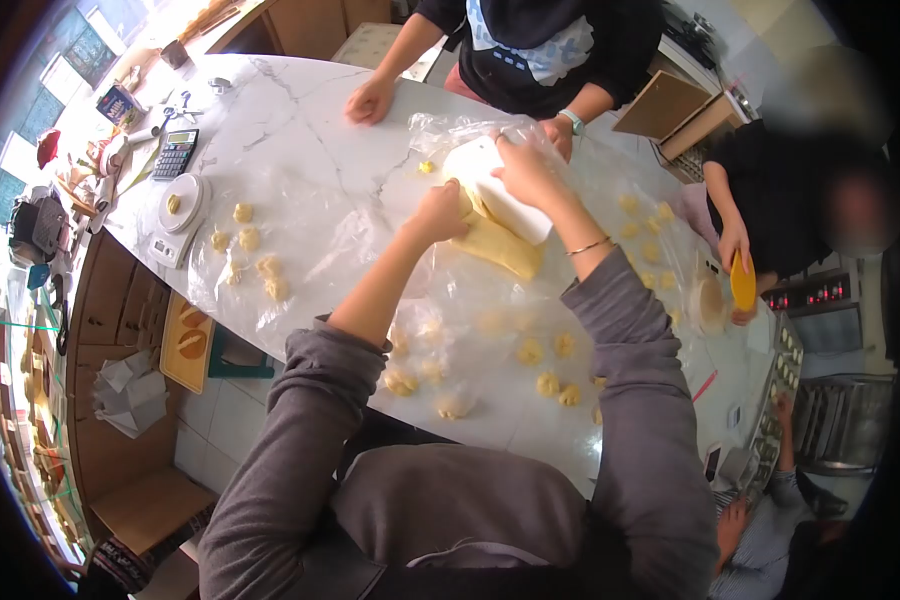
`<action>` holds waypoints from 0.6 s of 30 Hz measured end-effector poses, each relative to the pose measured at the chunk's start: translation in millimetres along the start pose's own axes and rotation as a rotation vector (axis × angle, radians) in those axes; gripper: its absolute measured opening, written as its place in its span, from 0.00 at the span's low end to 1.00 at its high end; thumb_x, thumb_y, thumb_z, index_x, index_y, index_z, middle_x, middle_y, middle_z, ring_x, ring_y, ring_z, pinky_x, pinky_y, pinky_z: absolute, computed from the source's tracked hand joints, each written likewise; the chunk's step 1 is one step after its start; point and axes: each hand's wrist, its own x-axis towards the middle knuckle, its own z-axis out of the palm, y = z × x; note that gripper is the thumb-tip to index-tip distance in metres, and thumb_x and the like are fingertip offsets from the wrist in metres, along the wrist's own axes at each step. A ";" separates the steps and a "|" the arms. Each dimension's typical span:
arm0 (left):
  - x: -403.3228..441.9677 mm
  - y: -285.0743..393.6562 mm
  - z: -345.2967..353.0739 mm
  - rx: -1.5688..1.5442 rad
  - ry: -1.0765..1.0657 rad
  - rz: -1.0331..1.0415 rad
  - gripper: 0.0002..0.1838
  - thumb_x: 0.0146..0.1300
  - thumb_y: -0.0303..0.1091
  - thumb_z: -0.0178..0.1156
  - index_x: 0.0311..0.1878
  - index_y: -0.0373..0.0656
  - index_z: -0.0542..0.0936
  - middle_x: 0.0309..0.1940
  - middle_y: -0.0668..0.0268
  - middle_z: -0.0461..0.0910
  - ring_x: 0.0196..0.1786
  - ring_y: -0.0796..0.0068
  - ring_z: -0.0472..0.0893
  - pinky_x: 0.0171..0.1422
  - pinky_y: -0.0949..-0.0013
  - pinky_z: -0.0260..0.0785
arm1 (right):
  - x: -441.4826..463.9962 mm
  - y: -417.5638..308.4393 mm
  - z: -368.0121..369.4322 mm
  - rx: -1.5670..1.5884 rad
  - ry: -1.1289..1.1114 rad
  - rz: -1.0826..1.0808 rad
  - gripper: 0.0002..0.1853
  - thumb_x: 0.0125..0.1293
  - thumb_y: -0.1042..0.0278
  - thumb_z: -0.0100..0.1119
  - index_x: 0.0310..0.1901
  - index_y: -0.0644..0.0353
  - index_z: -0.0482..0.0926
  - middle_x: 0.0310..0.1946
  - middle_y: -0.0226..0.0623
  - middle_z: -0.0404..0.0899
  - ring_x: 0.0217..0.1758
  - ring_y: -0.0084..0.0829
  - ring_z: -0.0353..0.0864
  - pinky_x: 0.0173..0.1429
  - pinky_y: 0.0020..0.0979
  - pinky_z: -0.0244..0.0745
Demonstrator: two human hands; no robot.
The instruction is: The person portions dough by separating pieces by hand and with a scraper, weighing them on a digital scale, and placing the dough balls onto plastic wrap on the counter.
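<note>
Across the near edge of the marble-patterned white bench (300,110), two grey-sleeved arms are being stretched toward its middle; along that edge, small pale-yellow lumps of dough (548,385) are being kept loosely spaced, some being veiled by a wrinkled clear plastic sheet (355,250); farther in, between the bench's middle and its far edge, a long smooth yellow slab of dough (495,248) is being worked; its left end is apparently being gripped by the curled left hand (438,212), while a flat white round-cornered panel (518,210), possibly a scraper, is being pinched near its far end between the thumb and fingers of the right hand (528,168); whether the slab is being touched by the panel cannot be told; the slab seems to be being shaped or divided, and a steady left grip with a controlled panel edge seems to be called for.

By the left edge, a white digital scale (177,220) is being loaded with one lump; the way beyond the right hand is being narrowed by a co-worker's watch-banded hand (557,138) and by plastic folds; at the far edge, that person's other hand (370,100) is being rested.
</note>
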 end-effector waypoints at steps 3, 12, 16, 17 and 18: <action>-4.6 2.6 -1.9 -0.046 0.019 -0.004 0.34 0.34 0.36 0.71 0.46 0.30 0.68 0.35 0.45 0.78 0.41 0.50 0.78 0.44 0.59 0.73 | -16.8 12.9 -25.2 0.028 0.018 -0.012 0.26 0.56 0.69 0.59 0.58 0.60 0.67 0.31 0.55 0.78 0.39 0.51 0.79 0.44 0.45 0.71; -2.8 5.6 2.2 0.096 -0.087 0.027 0.30 0.34 0.42 0.68 0.41 0.31 0.74 0.36 0.46 0.78 0.43 0.53 0.78 0.46 0.60 0.72 | -71.3 21.4 -4.9 0.107 -0.132 0.093 0.24 0.59 0.72 0.55 0.58 0.59 0.67 0.32 0.53 0.78 0.38 0.49 0.79 0.43 0.44 0.72; -0.7 3.3 14.3 0.136 -0.076 -0.011 0.44 0.31 0.53 0.71 0.49 0.29 0.71 0.41 0.49 0.77 0.44 0.55 0.78 0.47 0.60 0.72 | -67.1 20.1 12.7 0.102 -0.190 0.042 0.23 0.59 0.73 0.53 0.59 0.57 0.68 0.32 0.52 0.79 0.37 0.47 0.80 0.42 0.42 0.73; -2.3 8.8 15.9 0.135 -0.082 -0.042 0.48 0.30 0.57 0.72 0.51 0.29 0.70 0.43 0.49 0.76 0.44 0.55 0.78 0.47 0.61 0.72 | -66.6 17.7 17.0 0.107 -0.187 0.046 0.24 0.59 0.73 0.53 0.59 0.57 0.68 0.32 0.51 0.79 0.37 0.47 0.80 0.42 0.42 0.74; -8.2 22.4 11.6 0.130 -0.106 -0.093 0.51 0.28 0.60 0.72 0.51 0.28 0.70 0.41 0.50 0.76 0.45 0.56 0.77 0.47 0.60 0.71 | -65.8 14.0 20.0 0.111 -0.182 0.050 0.24 0.59 0.74 0.52 0.59 0.56 0.68 0.32 0.51 0.79 0.37 0.47 0.80 0.41 0.42 0.74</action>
